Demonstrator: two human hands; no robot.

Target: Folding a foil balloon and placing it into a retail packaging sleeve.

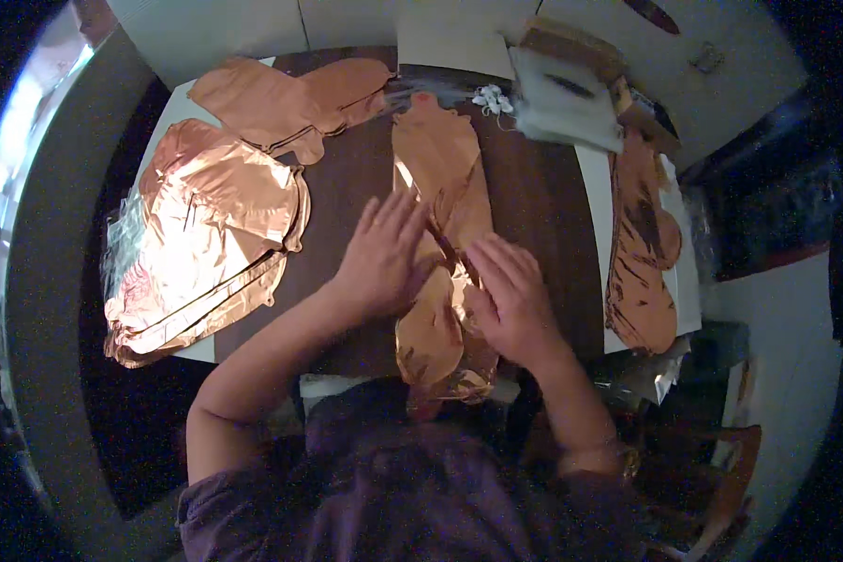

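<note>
A flat copper-coloured foil balloon (436, 155) lies lengthwise in the middle of the dark table, its far end rounded with small tabs. Its near part looks folded over and creased, and it reaches the table's front edge. My left hand (384, 253) is at the balloon's left side, palm down, with the fingers stretched out. On the other side, my right hand (510, 295) is at the balloon's right edge, its fingers extended and angled inward. Between the hands the foil is wrinkled. Neither hand visibly grips it.
Stacked shiny foil balloons (215, 225) cover the table's left side, with another flat balloon (290, 94) behind them. At the right edge lies a folded foil balloon (642, 253). A white string bundle (493, 99), a clear plastic bag (567, 98) and a cardboard box (571, 47) sit at the back right.
</note>
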